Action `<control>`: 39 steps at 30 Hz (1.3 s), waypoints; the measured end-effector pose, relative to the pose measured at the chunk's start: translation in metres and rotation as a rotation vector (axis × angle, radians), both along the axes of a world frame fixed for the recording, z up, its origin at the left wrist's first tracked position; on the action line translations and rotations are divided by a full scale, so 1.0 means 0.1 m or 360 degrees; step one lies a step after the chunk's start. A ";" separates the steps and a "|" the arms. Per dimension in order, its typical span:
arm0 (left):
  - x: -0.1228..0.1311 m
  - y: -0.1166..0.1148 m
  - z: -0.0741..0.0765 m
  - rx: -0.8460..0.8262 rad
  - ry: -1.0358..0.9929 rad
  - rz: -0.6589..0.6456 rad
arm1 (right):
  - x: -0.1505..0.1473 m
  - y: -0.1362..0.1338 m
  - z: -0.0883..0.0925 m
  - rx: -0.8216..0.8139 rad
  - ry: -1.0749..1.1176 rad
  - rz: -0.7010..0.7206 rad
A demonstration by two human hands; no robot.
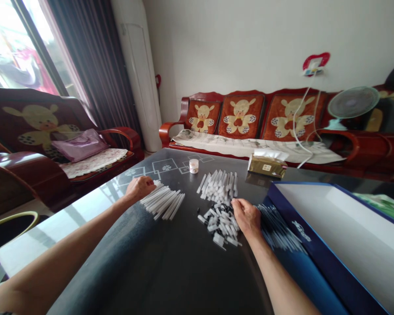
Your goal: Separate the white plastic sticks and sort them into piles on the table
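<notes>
My left hand (140, 188) rests at the far left end of a row of thin white plastic tubes (164, 202), with its fingers bent and closed; what they pinch is too small to make out. My right hand (247, 215) is closed at the right side of a heap of short translucent caps mixed with small black pieces (221, 224). Its thumb and fingertips are together, and anything between them is hidden. Just beyond that heap lies a bundle of frosted white pen-like barrels (218, 184). Thin dark rods (279, 229) lie right of my right hand, by the blue box.
A large open blue box (315, 245) with a white inside takes up the table's right side. A gold tissue box (267, 165) and a small white jar (193, 166) stand toward the far edge of the dark glossy table (170, 271). Sofas (243, 118) stand beyond.
</notes>
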State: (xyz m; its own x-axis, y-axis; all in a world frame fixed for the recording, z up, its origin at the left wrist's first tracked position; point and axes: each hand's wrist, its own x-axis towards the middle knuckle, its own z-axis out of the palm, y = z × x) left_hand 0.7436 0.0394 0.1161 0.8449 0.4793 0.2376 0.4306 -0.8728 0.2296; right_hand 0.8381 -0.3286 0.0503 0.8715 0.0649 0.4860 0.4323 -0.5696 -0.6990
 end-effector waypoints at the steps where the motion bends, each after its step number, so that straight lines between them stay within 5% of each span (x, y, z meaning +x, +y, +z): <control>1: 0.07 -0.10 0.02 0.0005 -0.0026 -0.0038 | 0.00 0.00 0.00 -0.0001 -0.0008 0.0003; 6: 0.54 -0.78 -0.02 -0.0089 -0.0023 -0.0368 | -0.01 0.00 0.01 -0.0007 -0.0014 0.0010; 12: 1.06 -1.32 -0.26 -0.0180 0.0048 -0.0393 | 0.00 0.00 0.00 -0.0011 -0.0004 0.0008; 22: 1.41 -1.42 -0.29 -0.0283 0.0273 -0.0202 | 0.01 0.00 -0.02 -0.0024 -0.0011 0.0013; 34: 1.27 -1.39 -0.24 -0.0260 0.0136 -0.0049 | 0.02 0.01 -0.04 -0.0011 0.0033 0.0012; 39: 0.98 -1.54 -0.24 -0.0158 -0.0078 -0.0393 | 0.06 0.00 -0.09 0.0127 0.0000 0.0016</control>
